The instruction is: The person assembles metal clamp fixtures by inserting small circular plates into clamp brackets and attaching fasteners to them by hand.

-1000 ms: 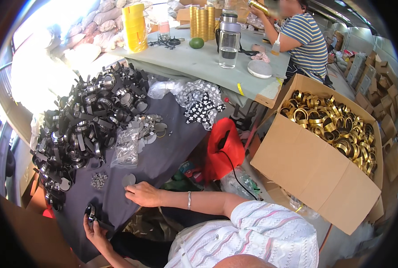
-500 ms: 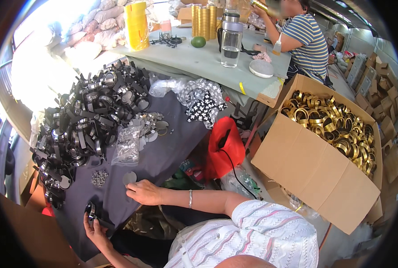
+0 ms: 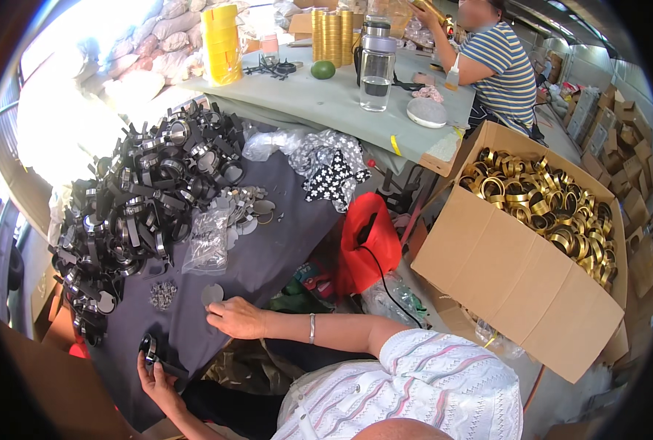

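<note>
My left hand [image 3: 158, 381] is closed round a black part with a shiny metal ring [image 3: 149, 345], low over the dark cloth [image 3: 260, 242]. A flat round grey disc [image 3: 212, 294] stands out from the fingertips of my right hand [image 3: 236, 318], which is closed in a pinch at its lower edge. Beyond my left hand lies a small heap of tiny metal pieces [image 3: 163, 295]. A clear bag of small parts [image 3: 208, 242] rests beside a pile of loose grey discs [image 3: 244, 213].
A large heap of black ringed parts [image 3: 143, 191] covers the left side. To the right stands an open cardboard box [image 3: 513, 282] full of gold rings [image 3: 546, 205]. A red bag [image 3: 370, 235] hangs near the cloth. Across the green table [image 3: 290, 95], with a water bottle [image 3: 377, 73], sits a person [image 3: 504, 70].
Both hands keep nearly the same place and hold. The view has shifted very slightly, and the person across the table has moved the gold thing in their hands a little.
</note>
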Available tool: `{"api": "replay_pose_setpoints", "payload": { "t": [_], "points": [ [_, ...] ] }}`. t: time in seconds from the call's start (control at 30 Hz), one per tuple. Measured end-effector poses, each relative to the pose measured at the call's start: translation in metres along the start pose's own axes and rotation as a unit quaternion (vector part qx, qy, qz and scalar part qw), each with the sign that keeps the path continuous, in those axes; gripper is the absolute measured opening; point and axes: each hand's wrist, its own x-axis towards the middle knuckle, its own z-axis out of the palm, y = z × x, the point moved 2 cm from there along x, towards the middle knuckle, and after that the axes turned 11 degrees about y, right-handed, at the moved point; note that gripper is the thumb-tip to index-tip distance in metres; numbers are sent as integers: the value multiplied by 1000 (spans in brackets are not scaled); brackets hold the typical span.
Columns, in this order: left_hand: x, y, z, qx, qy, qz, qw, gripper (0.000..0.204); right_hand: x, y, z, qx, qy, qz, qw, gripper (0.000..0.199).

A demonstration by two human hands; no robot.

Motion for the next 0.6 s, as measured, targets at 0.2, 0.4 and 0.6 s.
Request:
{"api": "replay_pose_setpoints", "payload": {
  "t": [0.2, 0.4, 0.6],
  "points": [
    [1, -1, -2, 21, 5, 7, 1000, 47, -1, 2, 2, 6, 4, -7, 1000, 10],
    [0, -3, -2, 18, 3, 18, 1000, 46, -1, 2, 2, 1, -3, 2, 1000, 10],
    [-1, -1, 0, 30, 9, 26, 999, 47, -2, 1, 3, -14, -23, 1, 1000, 9]
  ]
}}
